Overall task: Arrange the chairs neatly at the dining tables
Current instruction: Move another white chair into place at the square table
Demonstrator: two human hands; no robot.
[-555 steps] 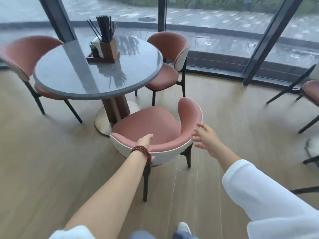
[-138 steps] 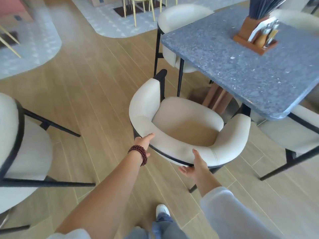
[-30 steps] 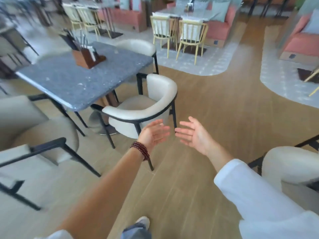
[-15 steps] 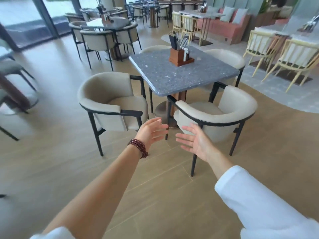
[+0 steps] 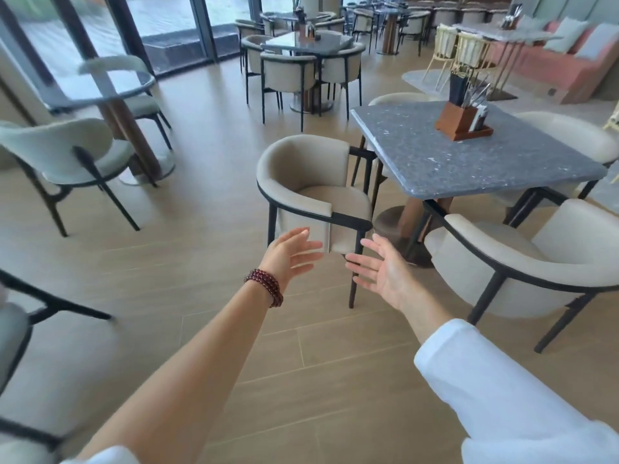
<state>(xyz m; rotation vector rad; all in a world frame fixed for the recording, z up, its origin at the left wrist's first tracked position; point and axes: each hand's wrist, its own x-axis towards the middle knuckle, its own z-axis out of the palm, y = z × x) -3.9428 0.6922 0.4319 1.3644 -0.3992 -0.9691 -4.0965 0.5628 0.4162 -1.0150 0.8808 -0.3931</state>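
A beige armchair with a black frame (image 5: 311,182) stands at the left side of a square grey stone table (image 5: 469,155), turned partly away from it. My left hand (image 5: 291,254), with a dark red bead bracelet at the wrist, and my right hand (image 5: 382,267) are both held out in front of this chair with fingers spread, touching nothing. A second cream armchair (image 5: 522,259) sits at the table's near side, right of my right hand. Two more cream chairs show behind the table, partly hidden by it.
A wooden cutlery holder (image 5: 464,120) stands on the table. A pale green chair (image 5: 67,155) and a round glass table (image 5: 104,87) are at the left. Another chair's edge (image 5: 20,329) is at near left. More table sets stand farther back (image 5: 304,58).
My view has swung left, so the grey table and its chairs now sit further right. Both hands stay out in front, open and empty, now nearer the left beige armchair.
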